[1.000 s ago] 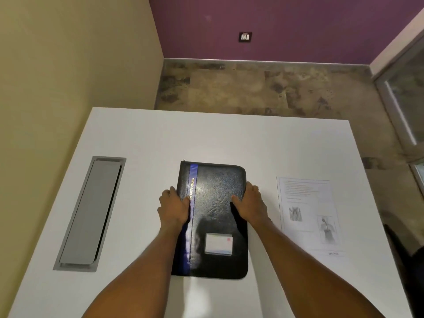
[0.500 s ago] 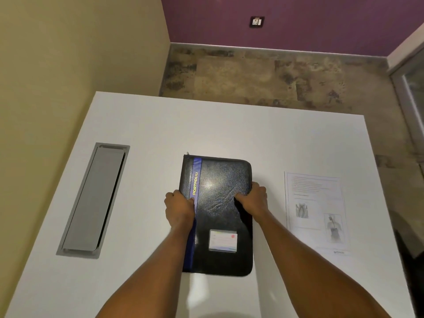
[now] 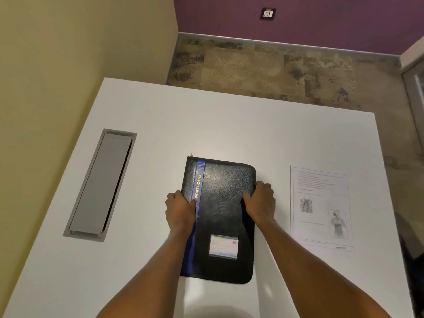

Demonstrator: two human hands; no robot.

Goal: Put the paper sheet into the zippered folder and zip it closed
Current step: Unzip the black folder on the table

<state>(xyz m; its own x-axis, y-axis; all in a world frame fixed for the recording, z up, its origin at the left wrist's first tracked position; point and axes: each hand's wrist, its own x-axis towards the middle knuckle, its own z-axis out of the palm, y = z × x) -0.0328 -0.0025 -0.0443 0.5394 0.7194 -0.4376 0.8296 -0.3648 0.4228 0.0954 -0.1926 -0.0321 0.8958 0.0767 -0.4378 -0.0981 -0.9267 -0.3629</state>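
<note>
zippered folder flat on table, gripped between left hand and right hand

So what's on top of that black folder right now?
Both hands rest on the black folder: the left hand at its spine edge, the right hand at its opposite edge. A small card shows on the cover. Its inside is hidden.

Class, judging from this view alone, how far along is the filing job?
Nothing finished. The paper sheet lies flat on the table, right of the closed zippered folder. Left hand and right hand grip its side edges. Left: unzip, insert sheet, zip shut.
</note>
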